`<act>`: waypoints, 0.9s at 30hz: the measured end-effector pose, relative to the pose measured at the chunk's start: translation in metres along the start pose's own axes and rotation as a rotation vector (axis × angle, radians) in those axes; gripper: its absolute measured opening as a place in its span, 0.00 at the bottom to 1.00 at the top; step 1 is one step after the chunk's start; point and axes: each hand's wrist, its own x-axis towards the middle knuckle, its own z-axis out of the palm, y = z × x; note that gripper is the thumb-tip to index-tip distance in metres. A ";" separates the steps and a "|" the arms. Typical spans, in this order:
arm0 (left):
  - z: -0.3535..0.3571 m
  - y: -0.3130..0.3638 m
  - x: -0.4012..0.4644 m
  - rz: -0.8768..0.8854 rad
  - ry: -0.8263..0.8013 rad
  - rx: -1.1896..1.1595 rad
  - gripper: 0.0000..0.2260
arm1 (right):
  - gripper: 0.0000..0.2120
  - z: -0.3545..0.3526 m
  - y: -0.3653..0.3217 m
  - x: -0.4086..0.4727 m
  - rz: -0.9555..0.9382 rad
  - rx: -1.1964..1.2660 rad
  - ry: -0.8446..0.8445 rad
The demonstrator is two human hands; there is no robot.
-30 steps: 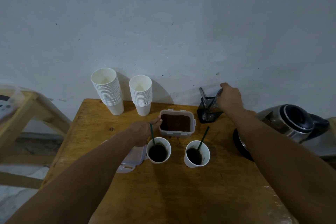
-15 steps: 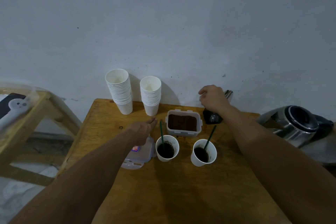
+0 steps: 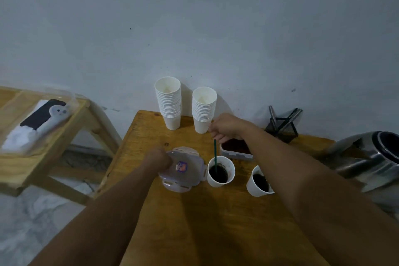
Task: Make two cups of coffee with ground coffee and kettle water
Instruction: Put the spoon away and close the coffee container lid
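Two white paper cups of dark coffee stand on the wooden table (image 3: 194,222): the left cup (image 3: 220,171) with a green stirrer (image 3: 215,153) in it, and the right cup (image 3: 259,181), partly behind my right forearm. My right hand (image 3: 224,126) hovers over the stirrer's top end with curled fingers; whether it pinches the stirrer I cannot tell. My left hand (image 3: 158,158) grips the edge of the clear plastic lid (image 3: 183,168) lying left of the cups. The open container of ground coffee (image 3: 236,148) sits behind the cups. The steel kettle (image 3: 371,157) is at the right.
Two stacks of white paper cups (image 3: 169,103) (image 3: 204,110) stand at the table's back edge by the wall. A black mesh holder with utensils (image 3: 282,126) is at the back right. A wooden side table (image 3: 32,136) with a phone and tissues stands to the left.
My right hand left the utensil holder and moved left to above the left cup's stirrer. My left hand moved down onto the lid. The view shifted left.
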 end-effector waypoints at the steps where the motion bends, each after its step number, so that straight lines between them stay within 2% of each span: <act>1: 0.000 -0.002 -0.002 -0.067 -0.024 -0.119 0.14 | 0.17 0.006 -0.001 0.005 0.024 0.005 -0.027; 3: 0.000 -0.005 -0.005 -0.189 -0.077 -0.313 0.16 | 0.23 0.016 -0.004 0.015 0.082 -0.005 -0.086; 5: 0.000 -0.006 -0.010 -0.276 -0.129 -0.393 0.17 | 0.29 0.023 -0.007 0.023 0.146 0.001 -0.141; 10: 0.001 -0.007 -0.009 -0.306 -0.146 -0.523 0.15 | 0.41 0.035 -0.010 0.038 0.327 -0.040 -0.278; 18: 0.003 -0.017 0.004 -0.396 -0.081 -0.685 0.11 | 0.43 0.044 -0.005 0.052 0.436 0.016 -0.456; 27: 0.008 -0.020 0.010 -0.459 -0.059 -0.826 0.07 | 0.43 0.040 0.007 0.058 0.433 0.047 -0.447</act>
